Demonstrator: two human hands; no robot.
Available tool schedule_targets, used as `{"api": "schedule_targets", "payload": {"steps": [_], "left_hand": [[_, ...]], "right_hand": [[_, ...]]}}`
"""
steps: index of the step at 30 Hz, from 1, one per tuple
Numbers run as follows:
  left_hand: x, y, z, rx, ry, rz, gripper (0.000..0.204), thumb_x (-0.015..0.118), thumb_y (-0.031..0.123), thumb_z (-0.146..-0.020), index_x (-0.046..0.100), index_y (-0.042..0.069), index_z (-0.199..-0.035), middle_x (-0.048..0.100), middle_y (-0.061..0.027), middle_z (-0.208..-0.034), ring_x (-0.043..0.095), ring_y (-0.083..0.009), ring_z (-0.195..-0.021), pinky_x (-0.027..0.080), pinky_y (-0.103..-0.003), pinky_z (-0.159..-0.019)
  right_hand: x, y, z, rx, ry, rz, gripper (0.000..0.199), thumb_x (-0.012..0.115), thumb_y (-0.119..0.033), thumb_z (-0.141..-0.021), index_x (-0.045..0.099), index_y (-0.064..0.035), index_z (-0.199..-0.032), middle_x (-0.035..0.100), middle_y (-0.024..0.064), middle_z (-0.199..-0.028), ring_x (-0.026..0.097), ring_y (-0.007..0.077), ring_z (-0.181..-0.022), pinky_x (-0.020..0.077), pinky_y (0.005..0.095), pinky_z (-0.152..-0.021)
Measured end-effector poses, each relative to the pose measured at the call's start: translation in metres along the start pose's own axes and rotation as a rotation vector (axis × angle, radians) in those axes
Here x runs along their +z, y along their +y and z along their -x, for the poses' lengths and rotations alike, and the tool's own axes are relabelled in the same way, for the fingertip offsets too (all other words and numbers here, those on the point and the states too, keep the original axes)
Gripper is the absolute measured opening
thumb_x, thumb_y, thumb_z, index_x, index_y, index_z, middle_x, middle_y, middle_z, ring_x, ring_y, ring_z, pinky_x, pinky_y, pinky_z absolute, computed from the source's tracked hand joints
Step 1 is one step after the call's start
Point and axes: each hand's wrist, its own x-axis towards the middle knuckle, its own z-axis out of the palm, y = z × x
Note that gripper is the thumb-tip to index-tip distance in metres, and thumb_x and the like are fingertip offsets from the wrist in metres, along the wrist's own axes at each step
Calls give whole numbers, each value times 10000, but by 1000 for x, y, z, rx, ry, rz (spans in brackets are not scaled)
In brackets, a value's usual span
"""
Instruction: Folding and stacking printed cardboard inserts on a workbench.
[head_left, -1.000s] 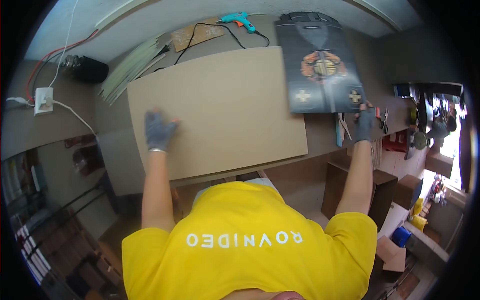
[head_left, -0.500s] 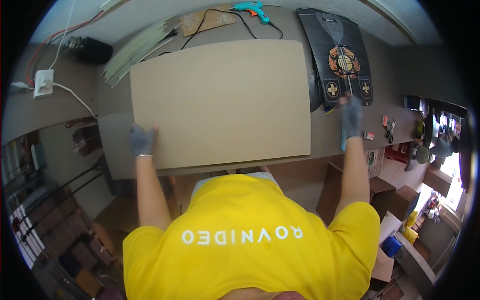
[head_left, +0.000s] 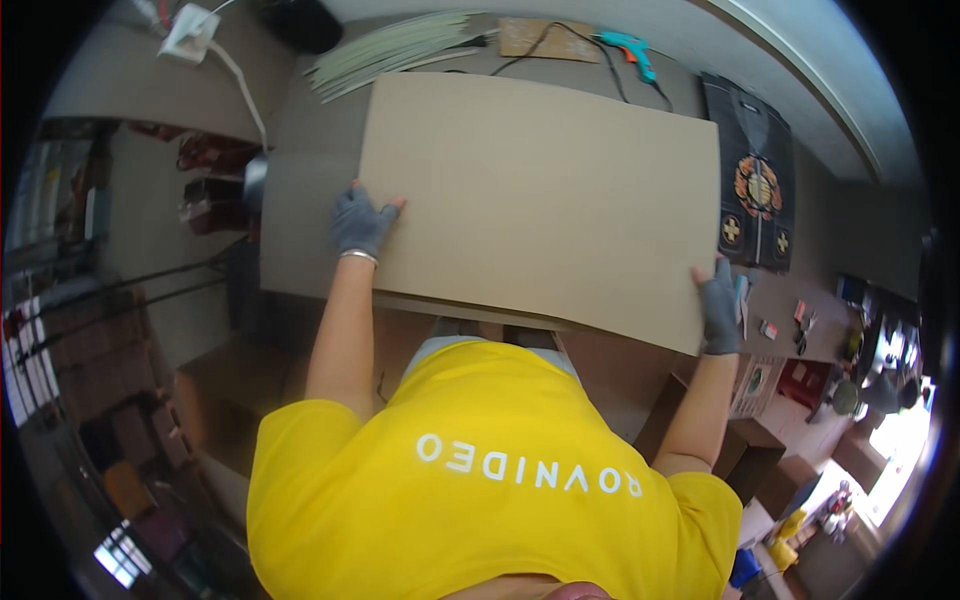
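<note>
Both hands have shifted to the cardboard sheet's (head_left: pixel 540 200) side edges.

Left hand (head_left: pixel 362 222): gloved in grey, fingers bare at the tips, laid flat, thumb spread, gripping at the left edge of the cardboard sheet (head_left: pixel 540 200).
Left wrist: ringed by a thin bracelet.
Left arm: bare, stretched forward, nearly straight.
Right hand (head_left: pixel 718 310): gloved alike, clasped on the sheet's near right corner, fingers pointing up.
Right arm: bare, reaching forward, elbow slightly bent.
Both arms: spread wide apart.
</note>
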Motion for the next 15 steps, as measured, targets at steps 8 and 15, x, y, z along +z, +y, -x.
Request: {"api": "schedule_targets", "payload": {"steps": [8,15], "left_hand": [[-24,-71,-48,-57,-500,819,874,756,436,-787,423,-113,-1380,585,-227,-1251,583,-302,-1143,442,-367,-999],[-62,-48,-32,537,-370,938,988,754,288,-796,177,-87,-1504,630,-165,-1174,638,-222,-1009,496,-306,-886]], "right_hand": [[-24,53,-42,238,-317,-387,491,525,-156,-964,429,16,-1413,579,113,-1308,579,196,-1141,456,299,-965],[4,3,-11,64,-246,-141,576,524,-119,-931,358,-8,-1472,548,122,-1335,551,189,-1153,441,289,-968]]}}
